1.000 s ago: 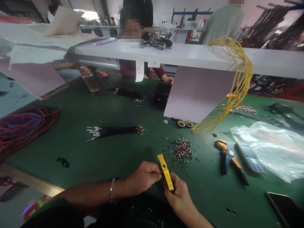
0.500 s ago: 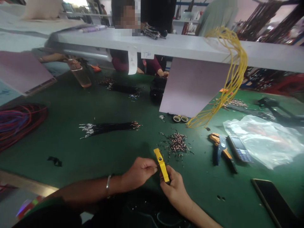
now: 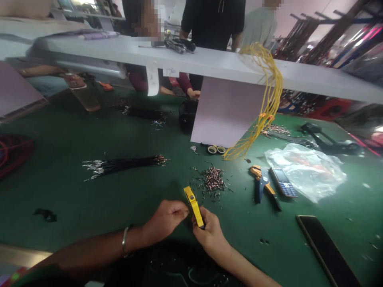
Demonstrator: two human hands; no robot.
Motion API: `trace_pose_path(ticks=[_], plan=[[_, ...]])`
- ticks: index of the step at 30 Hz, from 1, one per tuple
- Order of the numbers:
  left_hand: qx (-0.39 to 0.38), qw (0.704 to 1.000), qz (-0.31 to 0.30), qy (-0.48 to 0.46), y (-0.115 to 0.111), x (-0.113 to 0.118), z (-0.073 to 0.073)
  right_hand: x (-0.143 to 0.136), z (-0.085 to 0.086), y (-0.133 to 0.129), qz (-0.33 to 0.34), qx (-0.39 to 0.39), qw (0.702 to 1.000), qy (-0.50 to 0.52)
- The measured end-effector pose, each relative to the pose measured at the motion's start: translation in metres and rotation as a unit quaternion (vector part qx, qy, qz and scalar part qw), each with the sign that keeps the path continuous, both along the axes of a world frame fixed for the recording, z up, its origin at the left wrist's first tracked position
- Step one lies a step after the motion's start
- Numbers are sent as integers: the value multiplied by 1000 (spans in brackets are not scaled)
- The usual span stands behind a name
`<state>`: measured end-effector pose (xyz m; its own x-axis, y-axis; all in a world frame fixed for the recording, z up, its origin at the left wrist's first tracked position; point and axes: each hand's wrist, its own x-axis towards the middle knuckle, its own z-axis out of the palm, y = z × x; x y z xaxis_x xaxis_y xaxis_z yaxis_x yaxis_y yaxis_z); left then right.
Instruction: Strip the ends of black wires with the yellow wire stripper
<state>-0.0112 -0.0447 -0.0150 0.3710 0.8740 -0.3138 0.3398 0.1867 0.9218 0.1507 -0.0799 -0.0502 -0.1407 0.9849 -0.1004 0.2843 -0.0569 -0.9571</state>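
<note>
My right hand (image 3: 212,233) is wrapped around a yellow wire stripper (image 3: 194,207), which tilts up and to the left. Close to the tool's left side, my left hand (image 3: 164,221) is closed in a pinch with thumb and forefinger pressed together. What sits in that pinch is too small or hidden to make out. Just beyond the stripper lies a heap of short copper-coloured and dark offcuts (image 3: 213,179). A bundle of black wires (image 3: 128,164) rests to the left, silvery at its left end and coppery at its right.
Right of the heap are a blue-and-orange wire stripper (image 3: 263,185), a keypad phone (image 3: 283,182), a clear plastic bag (image 3: 314,171) and a smartphone (image 3: 327,249). Yellow wires (image 3: 269,91) hang from a white shelf (image 3: 125,56). Two tape rolls (image 3: 216,150) lie below a pale panel (image 3: 227,111). People are across the table.
The view has turned a little to the right, so the scene sits further left. Both hands and the yellow wire stripper keep nearly the same pose relative to each other.
</note>
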Motion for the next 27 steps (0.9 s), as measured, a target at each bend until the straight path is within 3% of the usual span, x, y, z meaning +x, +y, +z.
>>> trace_pose_path(ticks=[5, 7, 9, 11, 14, 19, 27], plan=[[1, 999, 47, -8, 12, -9, -3, 10, -3, 6, -29, -13, 999, 38], [21, 993, 112, 13, 17, -13, -3, 21, -7, 14, -114, -46, 988, 96], [25, 992, 124, 18, 18, -15, -2, 31, -11, 20, -175, -72, 971, 144], [1, 995, 103, -10, 17, -14, -3, 35, -16, 22, -156, -71, 974, 145], [-34, 985, 160, -57, 17, -11, -5, 31, -20, 17, -99, -86, 983, 127], [-122, 959, 211, -145, 22, -9, 0, 23, -17, 12, -103, -102, 979, 142], [-133, 949, 226, -175, 21, -9, 10, 24, -6, 14, -51, -121, 979, 157]])
